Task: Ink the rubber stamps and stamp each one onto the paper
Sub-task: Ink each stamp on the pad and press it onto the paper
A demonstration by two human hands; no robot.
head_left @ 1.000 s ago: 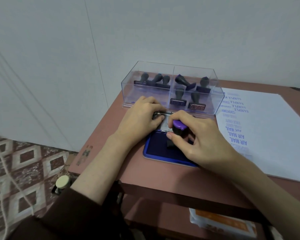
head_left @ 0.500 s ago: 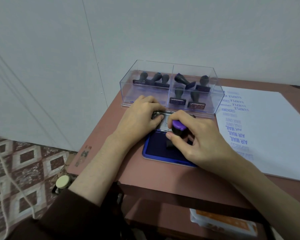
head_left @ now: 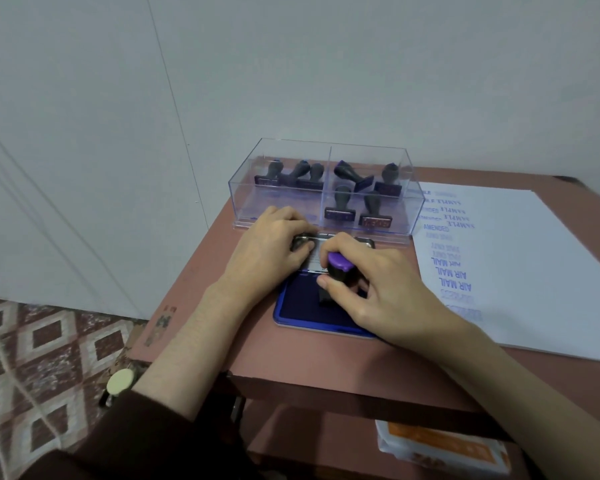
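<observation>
My right hand (head_left: 371,289) grips a black rubber stamp with a purple cap (head_left: 338,266) and holds it down on the blue ink pad (head_left: 297,308). My left hand (head_left: 267,244) rests with curled fingers on the pad's open metal lid (head_left: 309,242). To the right lies the white paper (head_left: 520,265), its left part covered with blue prints such as AIR MAIL and SAMPLE. Behind the pad stands a clear plastic box (head_left: 284,209) with two compartments holding several more dark stamps (head_left: 340,206).
Everything sits on a reddish-brown table (head_left: 201,292) against a pale wall. A lower shelf holds an orange and white packet (head_left: 440,445). A tiled floor (head_left: 32,341) lies to the left, with a small cream round object (head_left: 122,382) near the table leg.
Hardly anything differs. The right hand stays on the stamp over the ink pad and the left hand stays on the lid; only the view shifted slightly.
</observation>
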